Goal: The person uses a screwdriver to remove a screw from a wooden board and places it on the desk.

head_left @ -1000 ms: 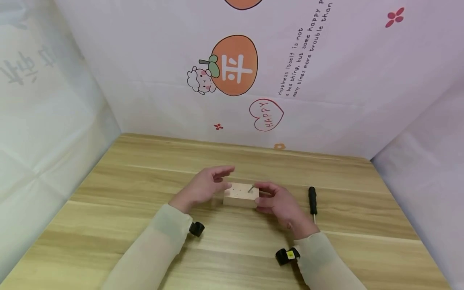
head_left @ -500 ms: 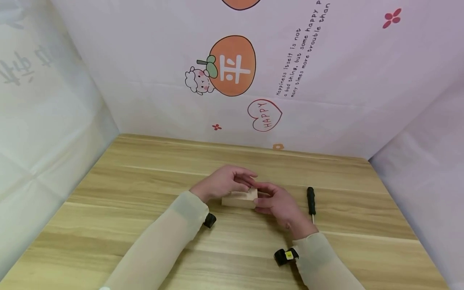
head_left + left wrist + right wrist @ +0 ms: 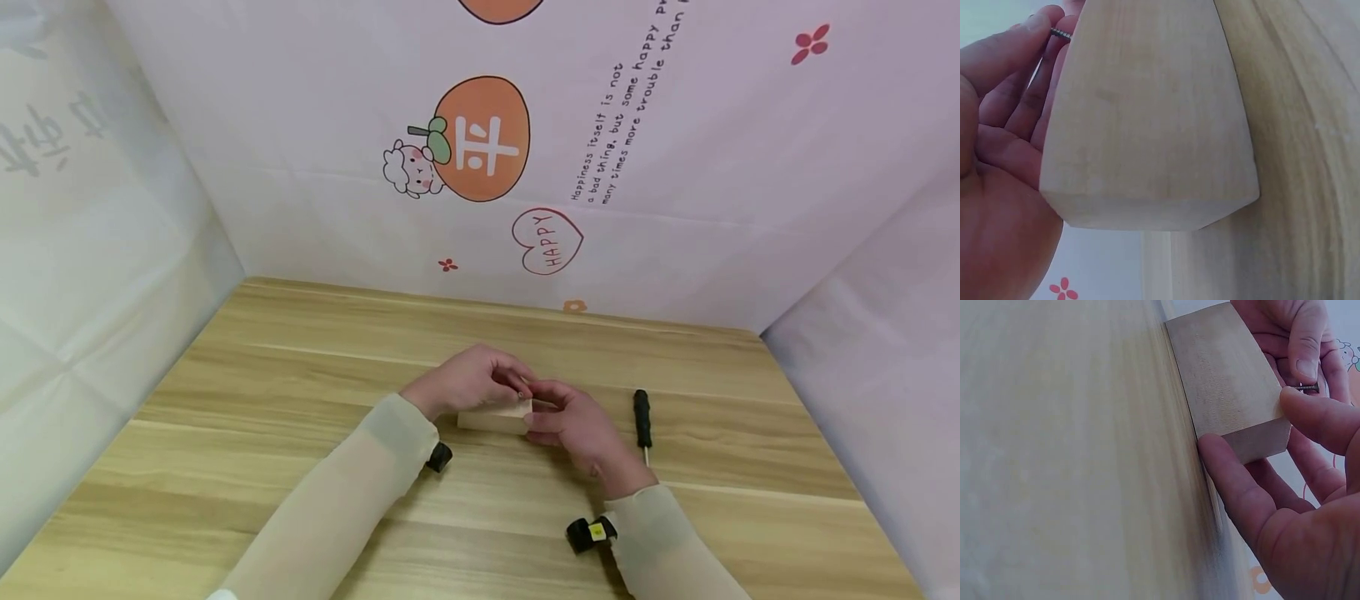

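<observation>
A pale wooden block (image 3: 491, 422) lies on the table, and a threaded screw (image 3: 1060, 33) stands out of its top face. My left hand (image 3: 471, 382) reaches over the block and pinches the screw between thumb and finger; in the right wrist view the screw's head (image 3: 1315, 387) shows by the thumb. With thumb and fingers at the block's right end, my right hand (image 3: 581, 427) holds it. The holes in the top face are hidden beneath the left hand.
A screwdriver (image 3: 642, 418) with a black handle lies on the wood-grain table (image 3: 480, 533), to the right of the right hand. Behind the table hangs a printed white cloth (image 3: 337, 225), with more cloth at both sides.
My left hand has moved right from the block's left end to the screw and now pinches it. The right hand stays at the block's right end.
</observation>
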### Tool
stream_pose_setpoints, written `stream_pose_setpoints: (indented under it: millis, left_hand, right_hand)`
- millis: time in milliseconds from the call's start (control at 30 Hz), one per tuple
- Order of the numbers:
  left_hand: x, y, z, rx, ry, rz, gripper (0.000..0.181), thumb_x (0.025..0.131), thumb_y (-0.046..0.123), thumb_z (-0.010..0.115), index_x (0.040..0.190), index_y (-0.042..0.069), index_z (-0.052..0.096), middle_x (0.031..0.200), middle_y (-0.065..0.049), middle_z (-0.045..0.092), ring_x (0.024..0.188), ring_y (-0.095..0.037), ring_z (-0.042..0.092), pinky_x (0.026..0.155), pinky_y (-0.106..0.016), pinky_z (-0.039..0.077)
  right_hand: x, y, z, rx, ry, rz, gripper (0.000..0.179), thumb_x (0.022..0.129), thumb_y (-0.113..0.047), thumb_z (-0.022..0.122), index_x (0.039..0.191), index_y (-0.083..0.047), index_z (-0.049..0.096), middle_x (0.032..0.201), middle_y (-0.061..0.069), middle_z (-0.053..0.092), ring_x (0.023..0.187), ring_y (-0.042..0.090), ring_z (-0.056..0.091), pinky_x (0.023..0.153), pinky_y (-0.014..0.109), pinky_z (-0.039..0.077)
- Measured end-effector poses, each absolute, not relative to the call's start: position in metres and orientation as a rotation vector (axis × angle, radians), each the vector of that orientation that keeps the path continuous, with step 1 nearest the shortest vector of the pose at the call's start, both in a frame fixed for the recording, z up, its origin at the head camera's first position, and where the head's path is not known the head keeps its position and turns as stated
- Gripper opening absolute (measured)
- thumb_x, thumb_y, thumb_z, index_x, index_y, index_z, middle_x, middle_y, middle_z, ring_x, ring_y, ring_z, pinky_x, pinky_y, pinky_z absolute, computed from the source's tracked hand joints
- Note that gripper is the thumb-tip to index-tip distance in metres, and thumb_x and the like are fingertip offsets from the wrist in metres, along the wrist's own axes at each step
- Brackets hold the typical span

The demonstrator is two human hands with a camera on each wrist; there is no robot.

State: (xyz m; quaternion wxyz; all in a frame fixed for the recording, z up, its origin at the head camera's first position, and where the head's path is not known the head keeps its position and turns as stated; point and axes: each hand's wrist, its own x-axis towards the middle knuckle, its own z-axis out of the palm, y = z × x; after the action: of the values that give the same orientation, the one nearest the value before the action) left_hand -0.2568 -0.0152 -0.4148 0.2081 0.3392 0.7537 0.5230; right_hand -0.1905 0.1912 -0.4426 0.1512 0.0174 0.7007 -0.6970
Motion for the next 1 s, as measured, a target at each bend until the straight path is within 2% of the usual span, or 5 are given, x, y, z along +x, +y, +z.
stream_pose_setpoints:
  millis: [233,400,600,733,1000]
  left_hand:
    - [-0.257,-0.010,-0.417,0.788,2.170,1.584,0.018,0.091,0.003,0.072,0.106,0.012,0.076,0.095,0.003,0.074,0.094,-0.012,0.067,0.088,-0.030,0.050]
    - [-0.260,-0.005,-0.414,0.420,2.019,1.851,0.019,0.088,-0.002,0.074,0.106,0.001,0.072,0.097,-0.007,0.072,0.091,-0.020,0.069,0.079,-0.032,0.056]
    - [-0.262,-0.009,-0.412,0.259,1.941,1.925,0.022,0.086,-0.006,0.075,0.107,-0.005,0.071,0.097,-0.011,0.072,0.088,-0.022,0.069,0.078,-0.034,0.057]
    - [-0.259,-0.024,-0.410,0.226,1.895,1.944,0.026,0.086,-0.005,0.075,0.111,-0.007,0.068,0.101,-0.014,0.071,0.090,-0.024,0.069,0.080,-0.035,0.056]
    - [-0.233,-0.082,-0.408,0.107,1.910,1.929,0.015,0.088,-0.009,0.070,0.102,-0.005,0.066,0.102,-0.020,0.068,0.091,-0.028,0.069,0.083,-0.040,0.056]
  right_hand:
    - [-0.191,0.192,-0.443,0.047,2.013,-1.989,0.051,0.089,0.007,0.069,0.137,-0.003,0.058,0.142,0.016,0.049,0.119,0.032,0.052,0.085,0.046,0.055]
    - [-0.191,0.191,-0.443,0.061,2.007,-1.989,0.050,0.089,0.007,0.069,0.137,-0.002,0.058,0.142,0.016,0.048,0.118,0.032,0.052,0.085,0.046,0.055]
    - [-0.190,0.191,-0.440,0.052,2.011,-1.979,0.050,0.090,0.006,0.069,0.138,-0.001,0.056,0.143,0.018,0.047,0.113,0.031,0.056,0.086,0.046,0.054]
    - [-0.189,0.190,-0.438,0.054,2.002,-1.991,0.050,0.089,0.008,0.069,0.137,-0.001,0.057,0.143,0.019,0.047,0.110,0.030,0.058,0.087,0.046,0.054]
    - [-0.189,0.190,-0.439,0.052,2.002,-1.998,0.051,0.088,0.009,0.070,0.137,-0.001,0.058,0.142,0.019,0.048,0.113,0.031,0.056,0.087,0.046,0.054]
